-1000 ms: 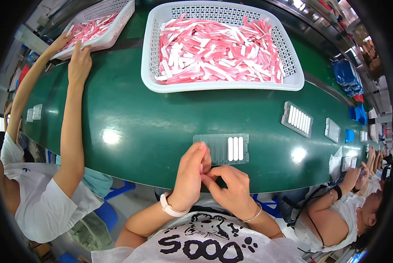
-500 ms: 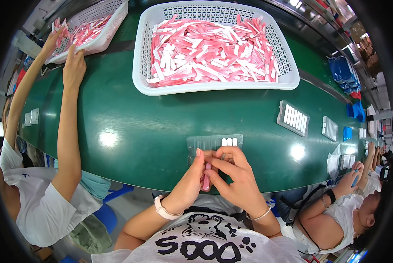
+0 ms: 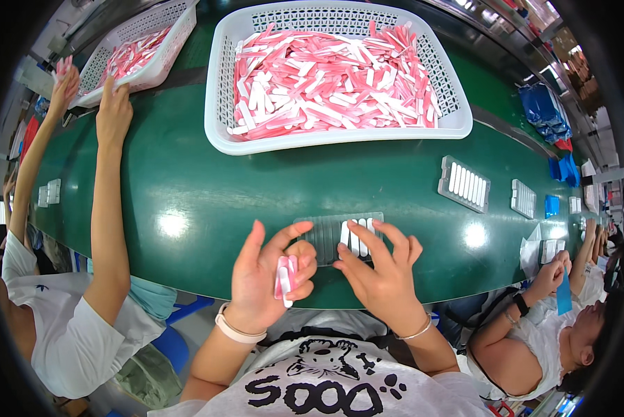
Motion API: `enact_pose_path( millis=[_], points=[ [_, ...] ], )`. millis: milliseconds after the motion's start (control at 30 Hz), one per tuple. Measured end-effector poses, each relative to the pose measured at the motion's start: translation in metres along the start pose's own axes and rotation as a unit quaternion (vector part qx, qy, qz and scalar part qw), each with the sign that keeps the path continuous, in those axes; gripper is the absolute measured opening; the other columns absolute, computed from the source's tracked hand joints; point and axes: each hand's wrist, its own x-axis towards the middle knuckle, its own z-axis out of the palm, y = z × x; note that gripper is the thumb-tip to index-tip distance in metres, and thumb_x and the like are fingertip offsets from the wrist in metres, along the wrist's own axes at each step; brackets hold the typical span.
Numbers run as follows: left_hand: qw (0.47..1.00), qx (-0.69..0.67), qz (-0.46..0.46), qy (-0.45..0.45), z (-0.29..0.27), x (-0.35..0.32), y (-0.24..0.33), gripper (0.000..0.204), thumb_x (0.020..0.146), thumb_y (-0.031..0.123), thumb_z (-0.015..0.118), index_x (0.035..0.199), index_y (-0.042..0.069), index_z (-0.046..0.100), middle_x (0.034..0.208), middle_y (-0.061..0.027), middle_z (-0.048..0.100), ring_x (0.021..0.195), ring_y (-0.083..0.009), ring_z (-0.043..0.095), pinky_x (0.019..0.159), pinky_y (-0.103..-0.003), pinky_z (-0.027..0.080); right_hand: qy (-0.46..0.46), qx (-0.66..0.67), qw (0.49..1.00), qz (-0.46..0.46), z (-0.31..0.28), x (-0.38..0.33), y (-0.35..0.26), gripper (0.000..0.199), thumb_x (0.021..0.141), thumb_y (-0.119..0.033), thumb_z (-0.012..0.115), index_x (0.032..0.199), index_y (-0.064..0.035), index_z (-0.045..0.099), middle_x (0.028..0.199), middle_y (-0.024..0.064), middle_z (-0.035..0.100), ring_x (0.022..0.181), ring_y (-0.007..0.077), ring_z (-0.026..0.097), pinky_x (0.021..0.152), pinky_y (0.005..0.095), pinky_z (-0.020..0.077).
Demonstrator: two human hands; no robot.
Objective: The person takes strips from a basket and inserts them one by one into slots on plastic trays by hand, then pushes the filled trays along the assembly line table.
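Note:
My left hand [image 3: 266, 281], palm up, has its fingers curled around a few small flat pink-and-white strips [image 3: 285, 278] with rounded ends; its thumb sticks out. Just in front lies a clear plastic tray [image 3: 319, 240] with narrow slots. Several white strips [image 3: 363, 243] fill slots at its right end. My right hand [image 3: 381, 267] reaches over that end, thumb and index finger at the lower part of the leftmost white strip, its other fingers spread over the tray. These fingers partly hide the strips.
A big white basket [image 3: 218, 132] full of pink and white strips stands beyond my hands. Filled clear trays [image 3: 463, 183] lie to the right. At left, a co-worker's hands [image 3: 114, 118] are by a second basket [image 3: 162, 73]; another person sits at right with a blue piece [image 3: 564, 293].
My hands have parted: the left moved left and turned up, showing the strips in it. The right moved onto the tray, where another white strip now shows beside the others.

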Motion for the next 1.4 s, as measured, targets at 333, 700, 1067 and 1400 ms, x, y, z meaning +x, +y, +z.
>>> enact_pose_path(
  millis=[333,700,1067,1400],
  points=[
    [0.998,-0.01,-0.017,-0.054,-0.017,-0.008,0.003,0.07,0.097,0.063,0.024,0.132,0.007,0.048,0.087,-0.0076,0.051,0.055,-0.0109,0.032,0.045,-0.023,0.026,-0.091,-0.018,0.996,-0.014,-0.01,-0.006,0.019,0.03,0.076,-0.031,0.075,0.104,-0.0216,0.071,0.139,0.006,0.047,0.126,0.0309,0.035,0.089,0.0495,0.0265],
    [0.991,0.12,-0.041,-0.043,0.004,-0.007,-0.015,0.082,0.089,0.076,0.012,0.142,0.015,0.023,0.112,-0.0118,0.053,0.066,-0.0124,0.04,0.048,-0.022,0.028,-0.068,0.263,0.96,0.07,-0.018,0.014,-0.007,0.021,0.074,-0.024,0.077,0.093,-0.0158,0.073,0.109,-0.0014,0.06,0.098,0.0199,0.047,0.086,0.0368,0.0316],
    [0.993,0.111,-0.038,0.027,0.0,-0.008,-0.008,0.063,0.097,0.064,0.024,0.128,0.014,0.044,0.091,-0.0094,0.052,0.053,-0.0085,0.028,0.043,-0.021,0.022,0.059,0.305,0.947,0.08,-0.001,0.024,0.009,0.012,0.075,0.001,0.072,0.084,-0.006,0.068,0.089,0.0083,0.07,0.074,0.0203,0.065,0.06,0.0297,0.045],
    [0.984,0.051,0.168,-0.004,-0.001,-0.017,0.017,0.055,0.098,0.061,0.028,0.115,0.015,0.052,0.082,-0.0053,0.041,0.051,-0.0094,0.027,0.043,-0.022,0.021,-0.081,-0.003,0.995,-0.058,-0.005,-0.002,-0.005,0.023,0.077,-0.022,0.074,0.093,-0.0069,0.066,0.107,0.0016,0.068,0.108,0.0193,0.055,0.085,0.0448,0.0342]
  ],
)
